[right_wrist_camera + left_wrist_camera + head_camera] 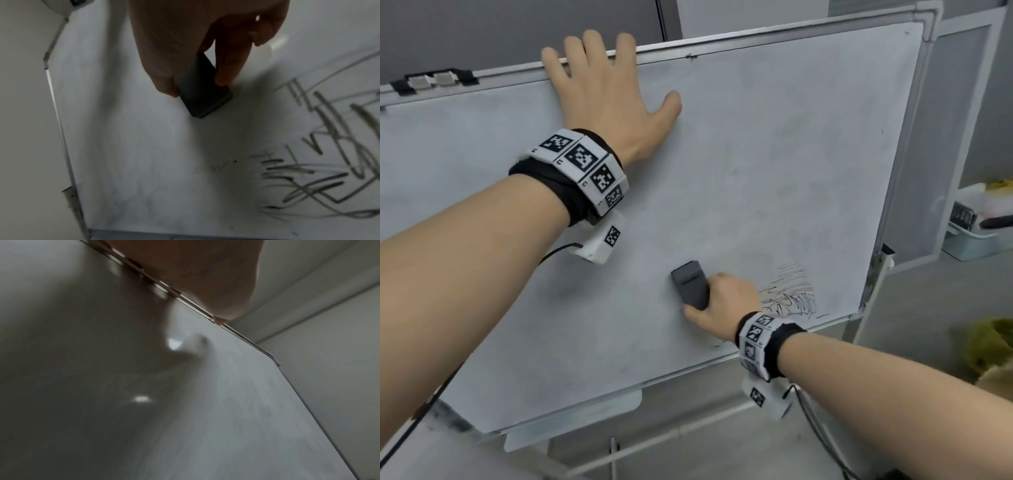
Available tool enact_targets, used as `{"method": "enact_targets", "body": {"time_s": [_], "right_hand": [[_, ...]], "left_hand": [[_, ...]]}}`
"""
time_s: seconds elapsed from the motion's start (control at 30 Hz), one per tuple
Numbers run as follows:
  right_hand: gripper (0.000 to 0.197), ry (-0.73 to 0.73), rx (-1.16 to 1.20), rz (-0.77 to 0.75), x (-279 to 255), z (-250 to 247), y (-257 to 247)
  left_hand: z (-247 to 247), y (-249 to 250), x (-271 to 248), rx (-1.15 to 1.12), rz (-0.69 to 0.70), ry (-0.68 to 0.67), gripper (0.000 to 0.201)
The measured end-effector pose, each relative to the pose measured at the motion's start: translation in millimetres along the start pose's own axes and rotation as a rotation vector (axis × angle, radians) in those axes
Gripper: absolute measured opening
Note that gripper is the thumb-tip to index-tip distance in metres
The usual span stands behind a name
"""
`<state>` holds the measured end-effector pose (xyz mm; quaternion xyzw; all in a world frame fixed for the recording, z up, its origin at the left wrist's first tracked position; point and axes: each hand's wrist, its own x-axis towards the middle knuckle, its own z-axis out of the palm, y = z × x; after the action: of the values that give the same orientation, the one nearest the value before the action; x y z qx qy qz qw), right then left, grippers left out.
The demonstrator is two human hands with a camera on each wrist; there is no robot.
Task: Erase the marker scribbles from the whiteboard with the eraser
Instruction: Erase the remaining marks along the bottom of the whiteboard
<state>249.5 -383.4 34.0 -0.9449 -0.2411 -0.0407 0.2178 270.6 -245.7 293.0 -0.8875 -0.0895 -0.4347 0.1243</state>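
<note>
While the left hand lies flat w/ fingers spread over the whiteboard's top edge, upper left of frame, the right hand grips a dark eraser, thumb and fingers clamped on its sides, pressed to the board at lower centre. Marker scribbles sit just right of that hand; a pale bin at far right holds blurred items.

Office-like room: standing whiteboard, grey partition panels, bare floor.

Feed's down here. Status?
Left hand flat on white whiteboard, steadying. Right hand grips dark grey block eraser. Black marker scribbles remain. Nothing blocking.
</note>
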Motion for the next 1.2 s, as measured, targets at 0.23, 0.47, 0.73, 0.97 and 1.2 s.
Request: {"method": "enact_targets", "body": {"time_s": [0.23,0.47,0.73,0.97,1.2], "right_hand": [[0.039,0.081,0.055,0.257,-11.9,-32.9,120.2],[0.044,0.091,0.074,0.366,-20.4,-48.4,177.6],[0.051,-0.076,-0.035,0.009,-15.0,33.8,13.8],[0.049,-0.015,0.007,0.281,-24.9,0.6,145.5],[0.041,0.101,0.070,0.528,-27.2,-24.2,243.9]], "left_hand": [[-0.2,-0.3,0.6,-0.015,-0.018,0.001,0.077],[1.4,0.2,-0.8,0.029,-0.023,0.003,0.080],[1.3,1.3,-1.2,0.032,-0.028,0.012,0.075],[0.9,-0.6,1.8,0.016,0.000,-0.007,0.076],[2.6,2.1,-0.2,0.019,-0.006,-0.006,0.073]]}}
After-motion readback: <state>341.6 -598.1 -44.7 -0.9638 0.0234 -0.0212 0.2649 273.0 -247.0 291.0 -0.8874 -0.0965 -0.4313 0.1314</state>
